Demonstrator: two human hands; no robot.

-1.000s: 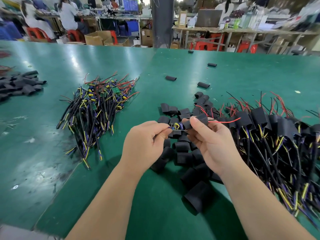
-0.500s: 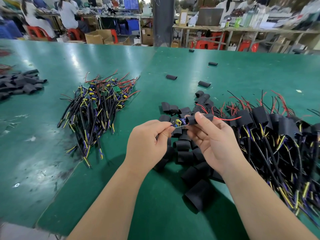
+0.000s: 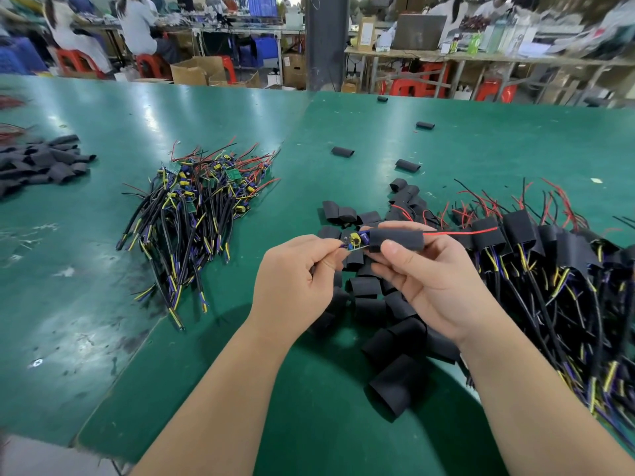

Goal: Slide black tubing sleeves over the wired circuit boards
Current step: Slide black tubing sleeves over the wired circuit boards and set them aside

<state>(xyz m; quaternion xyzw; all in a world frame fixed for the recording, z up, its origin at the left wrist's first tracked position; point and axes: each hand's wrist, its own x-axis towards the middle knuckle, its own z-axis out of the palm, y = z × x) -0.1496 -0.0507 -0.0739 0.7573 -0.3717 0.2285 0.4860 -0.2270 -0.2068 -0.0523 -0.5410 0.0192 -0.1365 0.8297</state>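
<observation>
My left hand [image 3: 295, 283] pinches the left end of a small wired circuit board [image 3: 354, 241] with a yellow coil showing. A black tubing sleeve [image 3: 397, 239] covers the board's right part, held between thumb and fingers of my right hand [image 3: 436, 286]. Red wire [image 3: 460, 232] sticks out of the sleeve's right end. Loose black sleeves [image 3: 374, 304] lie heaped beneath both hands. On the left lies a pile of bare wired boards [image 3: 196, 214]; sleeved boards [image 3: 556, 269] lie piled on the right.
Everything rests on a green table [image 3: 103, 304] whose front edge runs at the lower left. Another heap of black sleeves [image 3: 41, 163] lies at the far left. Stray sleeves [image 3: 342, 151] dot the table behind. Seated people and workbenches fill the background.
Both hands have risen slightly. The sleeve has slid leftward further over the board, and more red wire now pokes out on its right.
</observation>
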